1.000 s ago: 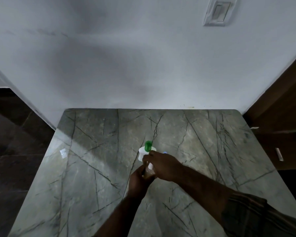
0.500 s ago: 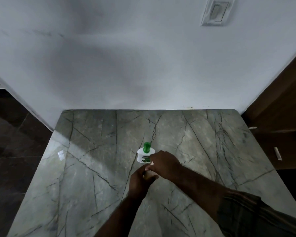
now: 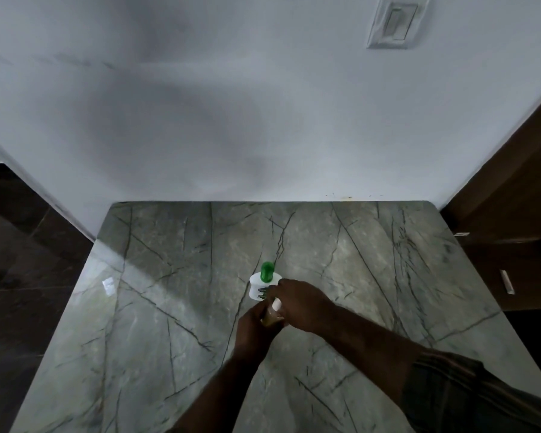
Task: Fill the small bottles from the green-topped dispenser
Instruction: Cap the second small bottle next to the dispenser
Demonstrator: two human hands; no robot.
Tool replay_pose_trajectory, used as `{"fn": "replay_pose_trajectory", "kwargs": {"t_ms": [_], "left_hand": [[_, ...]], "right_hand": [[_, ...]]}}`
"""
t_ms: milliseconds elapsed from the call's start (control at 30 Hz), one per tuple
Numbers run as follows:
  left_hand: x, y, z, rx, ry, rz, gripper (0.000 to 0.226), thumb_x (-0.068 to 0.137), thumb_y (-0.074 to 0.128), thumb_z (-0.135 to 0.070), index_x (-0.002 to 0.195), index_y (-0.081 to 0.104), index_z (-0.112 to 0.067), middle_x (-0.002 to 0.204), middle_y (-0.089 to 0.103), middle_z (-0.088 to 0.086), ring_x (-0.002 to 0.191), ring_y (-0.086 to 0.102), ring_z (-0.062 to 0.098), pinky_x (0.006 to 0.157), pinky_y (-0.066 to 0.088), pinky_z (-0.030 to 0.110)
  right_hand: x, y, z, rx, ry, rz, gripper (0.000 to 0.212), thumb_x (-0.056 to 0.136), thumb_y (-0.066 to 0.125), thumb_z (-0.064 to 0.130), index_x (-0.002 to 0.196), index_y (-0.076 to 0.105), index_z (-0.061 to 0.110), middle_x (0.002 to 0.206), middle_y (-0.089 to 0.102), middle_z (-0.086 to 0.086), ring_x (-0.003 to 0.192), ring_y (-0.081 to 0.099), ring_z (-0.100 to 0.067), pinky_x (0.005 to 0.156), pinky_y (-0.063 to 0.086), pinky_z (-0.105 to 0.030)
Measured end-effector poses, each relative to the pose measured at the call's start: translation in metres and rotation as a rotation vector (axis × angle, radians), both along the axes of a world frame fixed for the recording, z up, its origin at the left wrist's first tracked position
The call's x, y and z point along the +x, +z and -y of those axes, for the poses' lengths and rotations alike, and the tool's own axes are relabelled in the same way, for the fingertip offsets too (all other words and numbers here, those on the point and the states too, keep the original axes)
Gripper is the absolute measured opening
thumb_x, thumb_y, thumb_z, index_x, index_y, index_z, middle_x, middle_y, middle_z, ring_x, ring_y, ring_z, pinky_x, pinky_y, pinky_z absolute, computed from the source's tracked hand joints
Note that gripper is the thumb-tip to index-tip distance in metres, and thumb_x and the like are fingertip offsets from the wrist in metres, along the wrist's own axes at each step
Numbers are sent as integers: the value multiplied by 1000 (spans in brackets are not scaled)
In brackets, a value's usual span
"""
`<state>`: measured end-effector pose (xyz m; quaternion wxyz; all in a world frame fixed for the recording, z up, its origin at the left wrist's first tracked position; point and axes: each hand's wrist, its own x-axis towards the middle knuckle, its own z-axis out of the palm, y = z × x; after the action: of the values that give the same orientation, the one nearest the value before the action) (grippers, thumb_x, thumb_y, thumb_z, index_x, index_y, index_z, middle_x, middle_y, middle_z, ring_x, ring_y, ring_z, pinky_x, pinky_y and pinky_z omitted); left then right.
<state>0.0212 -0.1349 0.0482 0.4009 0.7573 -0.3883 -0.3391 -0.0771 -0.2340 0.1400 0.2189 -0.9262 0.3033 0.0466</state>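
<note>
A white dispenser (image 3: 257,287) with a green top (image 3: 267,272) stands upright near the middle of the grey-green marble table (image 3: 175,307). Just in front of it my left hand (image 3: 253,326) is wrapped around a small bottle (image 3: 271,317) with brownish contents. My right hand (image 3: 303,303) reaches over from the right, its fingers closed on the bottle's white cap (image 3: 276,305). Most of the bottle is hidden by both hands.
The table backs onto a white wall with a switch plate (image 3: 394,23) high at the right. Dark floor lies off the left edge. A brown wooden cabinet (image 3: 512,214) stands at the right.
The view has shifted slightly. Both hands stay on the small bottle in front of the dispenser, with little visible movement; a bluish item seen right of the dispenser one second ago is hidden now.
</note>
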Motion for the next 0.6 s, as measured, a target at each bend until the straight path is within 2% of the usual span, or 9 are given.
{"fn": "replay_pose_trajectory", "kwargs": {"t_ms": [67,167,233,300,367,433,500,600], "left_hand": [[0,1,1,-1,-4,-11,48,69,85,-26,115,68,-23,101,73,-9,91,67,4,76,45,8],[-1,1,1,22,-31,-21,44,70,84,-28,111,69,-25,100,73,-10,92,67,2,81,50,16],[-1,-1,0,31,-40,-32,39,72,83,-29,108,70,-26,99,73,-12,91,67,1,81,52,19],[-1,1,1,34,-33,-42,41,72,82,-30,111,69,-26,101,73,-11,91,67,1,82,54,22],[0,-1,2,35,-16,-61,45,71,83,-31,113,69,-25,101,74,-9,91,68,3,84,57,29],[0,-2,3,34,-13,-68,45,70,84,-33,113,69,-27,100,74,-10,91,68,3,86,57,32],[-2,0,3,40,-17,-59,45,71,83,-31,114,68,-30,100,73,-12,91,68,3,84,56,26],[-4,4,3,36,-10,-50,49,72,83,-25,119,66,-28,98,71,-12,85,64,-3,73,47,5]], "right_hand": [[0,-3,2,-7,-36,4,29,90,58,29,114,63,13,109,66,-11,101,64,-28,79,44,-31],[2,-6,5,-85,-94,-61,42,87,61,47,109,66,12,106,68,-10,98,65,-27,78,46,-31],[1,-6,6,-87,-93,-55,48,83,64,51,114,64,14,108,68,-8,100,65,-26,82,49,-34],[0,-3,8,-25,-51,-9,40,83,66,36,117,61,17,110,68,-6,101,64,-25,84,50,-35],[1,-2,9,-2,-8,-5,23,83,62,23,105,66,17,102,69,-6,96,65,-26,78,48,-32],[3,-2,9,-33,-31,-8,19,81,61,21,98,69,17,98,69,-8,91,65,-26,73,45,-30],[3,-6,8,-63,-73,-8,22,83,61,23,100,70,13,100,69,-11,93,65,-27,77,48,-32],[4,-15,6,-79,-133,-21,25,86,61,27,101,71,11,101,70,-12,94,66,-28,82,52,-35]]}}
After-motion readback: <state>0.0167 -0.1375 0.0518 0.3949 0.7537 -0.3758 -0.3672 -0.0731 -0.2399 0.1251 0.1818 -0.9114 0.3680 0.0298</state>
